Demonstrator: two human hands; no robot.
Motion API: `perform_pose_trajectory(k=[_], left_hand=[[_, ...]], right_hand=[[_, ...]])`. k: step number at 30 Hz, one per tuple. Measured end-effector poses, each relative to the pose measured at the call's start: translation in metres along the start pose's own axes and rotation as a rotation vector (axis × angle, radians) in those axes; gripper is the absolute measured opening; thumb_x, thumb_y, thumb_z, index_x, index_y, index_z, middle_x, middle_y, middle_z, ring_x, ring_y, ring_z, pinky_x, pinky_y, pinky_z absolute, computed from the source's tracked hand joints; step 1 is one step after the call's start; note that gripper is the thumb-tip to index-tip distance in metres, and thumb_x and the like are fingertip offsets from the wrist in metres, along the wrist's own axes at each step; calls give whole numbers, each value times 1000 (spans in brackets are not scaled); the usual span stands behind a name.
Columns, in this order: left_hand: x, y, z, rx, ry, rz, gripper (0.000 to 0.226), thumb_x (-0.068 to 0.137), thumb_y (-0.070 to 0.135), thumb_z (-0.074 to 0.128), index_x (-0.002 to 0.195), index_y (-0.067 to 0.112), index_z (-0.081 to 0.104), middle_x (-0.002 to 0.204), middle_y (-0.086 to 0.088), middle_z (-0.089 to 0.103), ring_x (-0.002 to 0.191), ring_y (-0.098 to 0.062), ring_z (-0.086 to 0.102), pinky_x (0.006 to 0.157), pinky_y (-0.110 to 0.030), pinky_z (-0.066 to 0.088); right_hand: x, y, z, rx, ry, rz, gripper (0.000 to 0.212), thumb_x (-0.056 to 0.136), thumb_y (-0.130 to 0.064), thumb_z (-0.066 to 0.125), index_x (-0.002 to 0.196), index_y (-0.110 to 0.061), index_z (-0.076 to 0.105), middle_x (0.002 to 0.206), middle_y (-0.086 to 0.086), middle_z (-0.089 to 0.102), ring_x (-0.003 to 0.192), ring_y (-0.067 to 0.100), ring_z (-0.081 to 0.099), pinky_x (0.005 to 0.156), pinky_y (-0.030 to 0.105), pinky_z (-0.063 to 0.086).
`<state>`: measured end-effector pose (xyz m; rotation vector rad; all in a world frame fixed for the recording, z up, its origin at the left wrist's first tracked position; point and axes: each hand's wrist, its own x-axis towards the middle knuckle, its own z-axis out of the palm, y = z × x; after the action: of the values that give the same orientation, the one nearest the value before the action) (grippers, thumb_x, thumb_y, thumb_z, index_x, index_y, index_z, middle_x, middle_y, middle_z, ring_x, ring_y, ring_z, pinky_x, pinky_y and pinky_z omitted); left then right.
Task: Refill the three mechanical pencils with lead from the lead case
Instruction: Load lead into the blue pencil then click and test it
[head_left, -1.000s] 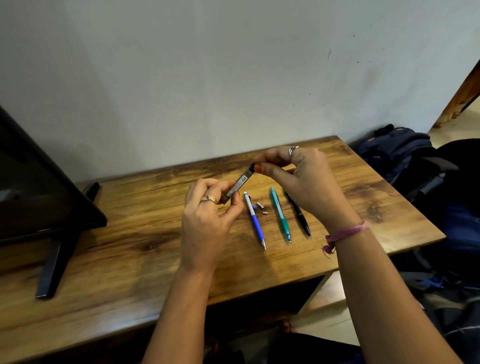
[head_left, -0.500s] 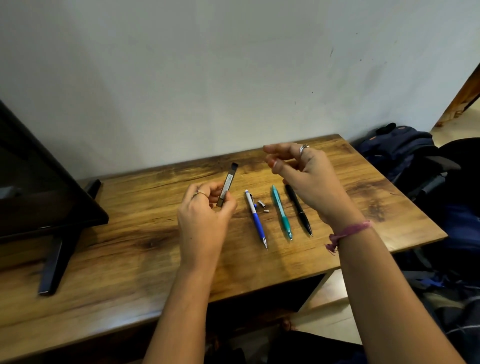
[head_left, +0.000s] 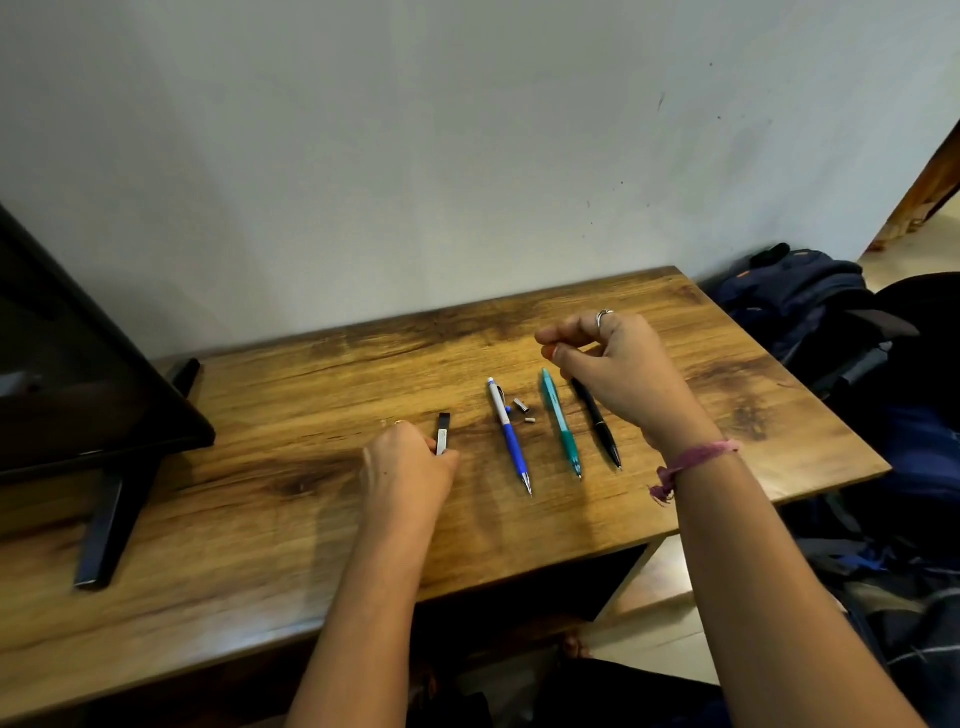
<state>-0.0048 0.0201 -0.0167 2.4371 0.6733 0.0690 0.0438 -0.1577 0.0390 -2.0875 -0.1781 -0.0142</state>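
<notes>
Head view looks down on a wooden desk (head_left: 727, 415) where the left hand (head_left: 408, 470) rests, its fingers (head_left: 447, 457) curled round the lower end of a slim black lead case (head_left: 443, 434) that lies at or just above the desk surface, left of the pencils. The right hand (head_left: 618, 371) hovers above the far ends of the pencils, thumb and forefinger pinched together, presumably on a lead too thin to see. Three mechanical pencils lie side by side, tips toward the person: a blue-and-white one (head_left: 510, 435), a teal one (head_left: 561, 422) and a black one (head_left: 600, 428), partly under the right hand. Small loose metal caps (head_left: 522, 406) lie between the blue and teal pencils. I judge the case is being put aside; next, the freed left hand must steady one opened pencil while the right feeds lead into its barrel.
</notes>
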Motion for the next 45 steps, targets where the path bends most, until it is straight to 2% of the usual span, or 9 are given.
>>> perform_pose_trajectory(k=[3,6,14,18,22,28,35,41,45], left_hand=[[1,1,2,24,-14,-1,16,84,26,70,88,10,70,85,-3,62,71,-16,49,62,-25,37],[2,2,3,20,-31,-21,15,83,27,71,83,12,69,74,4,54,60,-4,44,46,-21,30],[-1,3,-2,8,19,40,24,84,39,68,77,16,63,72,6,56,61,-1,45,45,-19,28],[-4,8,-2,-75,115,104,32,83,34,69,101,9,68,96,-2,64,78,-11,54,56,-19,35],[-6,11,2,-111,128,143,32,83,34,66,103,8,68,98,-5,65,89,-19,58,72,-33,51],[-10,15,4,-163,160,182,30,81,33,68,100,9,70,97,-5,66,90,-18,59,71,-25,40],[-14,29,12,-197,151,283,21,83,31,70,89,10,70,91,-5,67,87,-19,61,79,-29,47],[-14,35,33,0,-59,212,33,85,39,70,100,9,68,95,-6,68,87,-20,64,76,-35,54],[-13,38,41,73,-141,121,38,83,43,70,102,10,66,92,-4,63,80,-16,62,61,-27,49]], right_hand=[[0,1,0,-14,-9,3,16,91,-13,64,101,-23,71,93,-12,64,90,6,59,90,33,53],[1,3,0,-38,-12,6,15,91,-14,64,101,-24,71,94,-12,65,90,6,59,86,29,52],[7,16,6,-303,-122,-22,14,90,-16,65,98,-24,72,91,-12,66,82,-2,57,67,8,40],[8,19,14,-477,-137,-44,11,90,-19,64,96,-23,74,95,-6,71,88,8,62,79,22,50],[7,22,25,-679,-117,-70,13,91,-28,62,97,-26,74,97,-6,72,92,14,64,86,36,53],[8,32,40,-840,-101,-128,18,92,-35,58,102,-26,71,104,-3,69,99,18,62,88,38,46],[9,37,42,-864,-99,-163,25,96,-30,47,102,-18,68,105,2,66,97,21,61,81,36,40],[10,31,27,-710,-16,-156,21,93,-25,51,95,-15,70,97,3,67,92,21,62,81,39,51],[11,29,19,-509,30,-87,8,90,-21,61,86,-17,67,77,-6,63,73,9,58,63,19,45]])
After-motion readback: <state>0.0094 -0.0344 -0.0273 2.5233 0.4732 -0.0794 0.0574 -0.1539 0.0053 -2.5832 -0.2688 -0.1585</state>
